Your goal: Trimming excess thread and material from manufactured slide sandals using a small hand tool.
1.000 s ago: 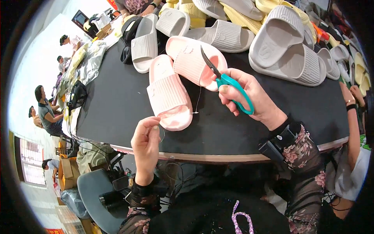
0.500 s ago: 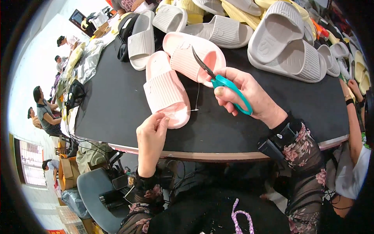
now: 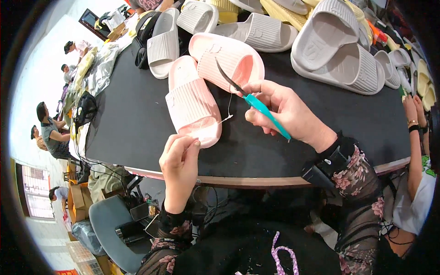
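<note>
Now pinches a thin pale thread (image 3: 228, 114) with the left hand (image 3: 179, 158), thumb and forefinger pressed together at the near end of the pink slipper (image 3: 192, 103), other fingers curled in behind. Has brought that hand up in the last second: sat lower before, out over the table (image 3: 128, 114) edge and clear of the slipper, and now touches or all but touches the sole's near rim.

Grips teal-handled scissors (image 3: 256, 103) in the right hand (image 3: 284, 107), fingers wrapped round the handles, thumb laid along the near side. Keeps that hand nearly where it was, just right of the slipper and above the tabletop. Points the dark blades up and left across a second pink slipper (image 3: 231, 57) lying behind the first. Cannot tell whether the blades are parted or closed; look closed, or close to it, at this angle.

Leaves the thread hanging from under the right hand's fingers down toward the slipper's near right corner, then on to the left pinch, though too fine to follow all the way. Shows a shorter run of thread between the hands than a second ago, so less stretch on it by the look of things, with the blades not on the thread.

Leaves the slipper flat on the black table, sole down, toe away, unmoved apart from the camera's own shift. Has grey, white and yellow slippers heaped well behind, untouched.
</note>
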The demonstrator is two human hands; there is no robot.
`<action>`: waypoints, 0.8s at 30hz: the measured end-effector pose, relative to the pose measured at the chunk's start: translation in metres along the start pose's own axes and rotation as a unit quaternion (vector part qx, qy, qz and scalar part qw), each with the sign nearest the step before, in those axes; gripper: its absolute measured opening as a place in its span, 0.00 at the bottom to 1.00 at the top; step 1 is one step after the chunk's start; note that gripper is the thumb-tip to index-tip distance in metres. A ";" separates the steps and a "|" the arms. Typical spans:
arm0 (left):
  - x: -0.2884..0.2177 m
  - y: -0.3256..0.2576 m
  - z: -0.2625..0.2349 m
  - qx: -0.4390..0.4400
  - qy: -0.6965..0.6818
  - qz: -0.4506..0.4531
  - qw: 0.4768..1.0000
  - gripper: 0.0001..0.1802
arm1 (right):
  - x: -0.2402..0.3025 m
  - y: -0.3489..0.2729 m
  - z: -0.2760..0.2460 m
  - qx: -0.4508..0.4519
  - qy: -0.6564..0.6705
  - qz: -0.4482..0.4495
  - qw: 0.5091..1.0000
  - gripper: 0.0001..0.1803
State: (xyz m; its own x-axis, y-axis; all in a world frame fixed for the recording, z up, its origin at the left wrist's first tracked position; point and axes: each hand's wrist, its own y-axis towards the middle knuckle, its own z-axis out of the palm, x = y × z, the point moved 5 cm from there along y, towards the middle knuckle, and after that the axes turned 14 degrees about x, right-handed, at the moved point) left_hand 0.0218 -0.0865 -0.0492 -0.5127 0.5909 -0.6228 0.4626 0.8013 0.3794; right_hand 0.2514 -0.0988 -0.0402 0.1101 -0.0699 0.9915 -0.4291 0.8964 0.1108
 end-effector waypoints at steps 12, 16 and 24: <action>-0.010 0.003 0.010 0.043 -0.075 -0.048 0.995 0.11 | -0.012 0.004 0.018 0.081 -0.167 -0.039 0.982 0.26; -0.013 0.008 0.014 0.053 -0.090 -0.053 0.993 0.11 | -0.009 0.003 0.017 0.062 -0.191 -0.018 0.980 0.18; -0.021 0.017 0.016 0.064 0.003 -0.034 0.997 0.16 | -0.008 0.004 0.021 0.102 -0.095 0.050 0.989 0.19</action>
State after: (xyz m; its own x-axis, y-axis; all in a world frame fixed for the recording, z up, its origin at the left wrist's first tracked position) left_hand 0.0517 -0.0869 -0.0411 -0.5503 0.5356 -0.6406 0.5141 0.8218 0.2455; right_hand 0.2299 -0.1042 -0.0467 -0.1036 -0.0842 0.9910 -0.6037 0.7972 0.0046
